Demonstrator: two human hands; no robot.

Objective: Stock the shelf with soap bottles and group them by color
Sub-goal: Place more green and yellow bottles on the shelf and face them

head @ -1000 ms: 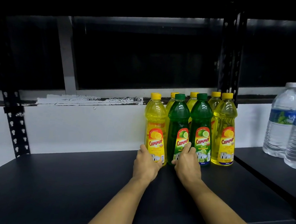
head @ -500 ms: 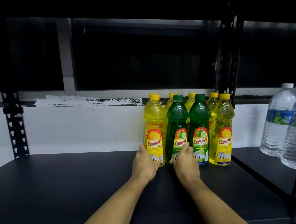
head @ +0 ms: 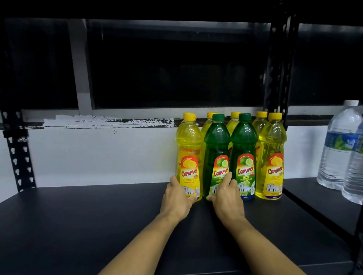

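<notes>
Soap bottles: eight stand upright on your black shelf (head: 87,227), at 1 o'clock from your hands, packed in two touching rows.
Front row: yellow lemon bottle (head: 189,156), green lime bottle (head: 216,154), second green bottle (head: 244,153), right yellow bottle (head: 272,159).
Back row: four yellow bottles (head: 233,123), mostly hidden; only caps and shoulders show.
Left hand (head: 178,197): your fingers curl round the base of the yellow lemon bottle, thumb on its 9 o'clock side.
Right hand (head: 225,197): your fingers wrap the lower part of the green lime bottle, index finger lying up its label.
Water bottles (head: 339,150): two, on the neighbouring shelf at 3 o'clock, well apart.
</notes>
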